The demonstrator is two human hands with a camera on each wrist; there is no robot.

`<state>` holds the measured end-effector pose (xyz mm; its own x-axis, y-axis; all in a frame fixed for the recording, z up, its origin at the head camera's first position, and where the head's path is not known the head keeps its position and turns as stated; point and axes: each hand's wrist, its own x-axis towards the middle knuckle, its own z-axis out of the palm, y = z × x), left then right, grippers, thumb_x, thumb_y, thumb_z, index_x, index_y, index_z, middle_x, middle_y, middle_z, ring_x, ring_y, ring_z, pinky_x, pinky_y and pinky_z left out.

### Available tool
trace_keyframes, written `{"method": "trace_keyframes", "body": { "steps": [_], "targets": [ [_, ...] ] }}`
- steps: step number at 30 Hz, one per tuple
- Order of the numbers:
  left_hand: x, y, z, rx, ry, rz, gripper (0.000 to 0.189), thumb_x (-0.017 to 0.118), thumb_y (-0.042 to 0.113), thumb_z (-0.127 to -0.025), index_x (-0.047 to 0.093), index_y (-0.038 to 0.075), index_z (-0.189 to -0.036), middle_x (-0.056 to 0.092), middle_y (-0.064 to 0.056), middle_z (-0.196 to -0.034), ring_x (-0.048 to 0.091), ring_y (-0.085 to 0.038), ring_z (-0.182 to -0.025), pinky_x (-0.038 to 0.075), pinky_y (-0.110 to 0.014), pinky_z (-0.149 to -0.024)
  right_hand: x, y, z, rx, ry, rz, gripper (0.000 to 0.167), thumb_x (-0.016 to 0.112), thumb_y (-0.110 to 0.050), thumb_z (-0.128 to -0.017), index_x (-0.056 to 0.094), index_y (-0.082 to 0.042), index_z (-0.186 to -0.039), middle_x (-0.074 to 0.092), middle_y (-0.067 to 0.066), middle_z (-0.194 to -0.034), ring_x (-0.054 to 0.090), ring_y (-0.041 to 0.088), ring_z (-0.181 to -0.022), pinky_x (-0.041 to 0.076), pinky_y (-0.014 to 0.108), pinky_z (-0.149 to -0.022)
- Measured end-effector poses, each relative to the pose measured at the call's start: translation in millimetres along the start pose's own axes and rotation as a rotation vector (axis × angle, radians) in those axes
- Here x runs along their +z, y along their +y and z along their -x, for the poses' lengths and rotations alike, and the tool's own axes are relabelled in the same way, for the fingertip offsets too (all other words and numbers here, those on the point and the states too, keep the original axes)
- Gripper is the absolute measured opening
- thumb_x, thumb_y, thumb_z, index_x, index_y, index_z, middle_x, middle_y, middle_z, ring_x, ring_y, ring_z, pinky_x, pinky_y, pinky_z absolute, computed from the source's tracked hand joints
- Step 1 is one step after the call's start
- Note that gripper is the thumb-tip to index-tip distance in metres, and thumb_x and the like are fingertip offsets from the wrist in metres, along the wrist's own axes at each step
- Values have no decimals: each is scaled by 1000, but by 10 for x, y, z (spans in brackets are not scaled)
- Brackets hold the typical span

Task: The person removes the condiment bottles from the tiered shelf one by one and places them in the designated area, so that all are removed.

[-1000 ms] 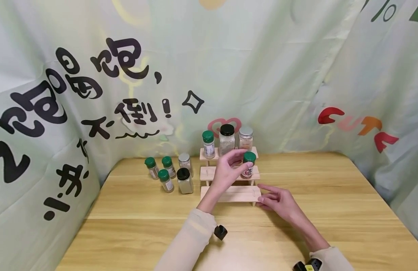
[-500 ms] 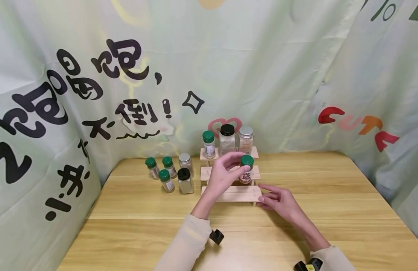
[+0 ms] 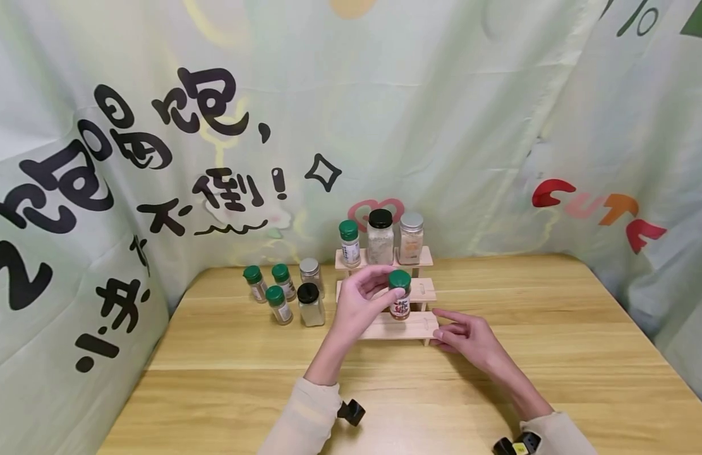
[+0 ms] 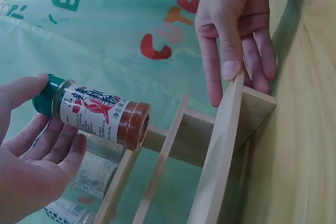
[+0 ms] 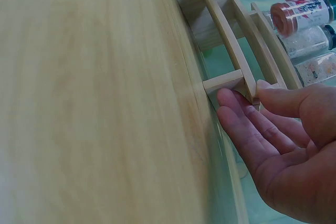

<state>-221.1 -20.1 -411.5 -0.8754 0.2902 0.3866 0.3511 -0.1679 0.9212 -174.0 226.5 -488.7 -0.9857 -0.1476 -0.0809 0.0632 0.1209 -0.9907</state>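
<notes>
A small, round, clear jar with a green cap and red powder inside point(image 3: 400, 306) is pinched between the thumb and fingers of the left hand point(image 3: 357, 304) and is held up by the lower steps of a pale wooden three-step rack point(image 3: 423, 289). The rack's lowest step point(image 3: 410, 326) is gripped at its right end by the right hand point(image 3: 469, 338). Three clear capped jars point(image 3: 380, 244) are lined up on the top step point(image 3: 427, 256).

Hands point(image 4: 37, 166) point(image 4: 231, 24) hold a jar point(image 4: 97, 114) (green-capped) and rack point(image 4: 218, 145).
</notes>
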Motion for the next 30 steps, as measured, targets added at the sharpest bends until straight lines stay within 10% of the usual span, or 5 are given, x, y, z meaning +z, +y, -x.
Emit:
{"method": "trace_keyframes", "body": {
  "steps": [30],
  "targets": [
    [-509, 205, 276, -32, 85, -10, 35, 79, -5, -86, 68, -5, -120, 71, -20, -117, 70, -26, -105, 58, -37, -96, -27, 22, -7, -15, -10, -10, 53, 63, 8, -98, 43, 13, -147, 69, 31, -113, 74, 37, -97, 61, 39, -86]
  ]
}}
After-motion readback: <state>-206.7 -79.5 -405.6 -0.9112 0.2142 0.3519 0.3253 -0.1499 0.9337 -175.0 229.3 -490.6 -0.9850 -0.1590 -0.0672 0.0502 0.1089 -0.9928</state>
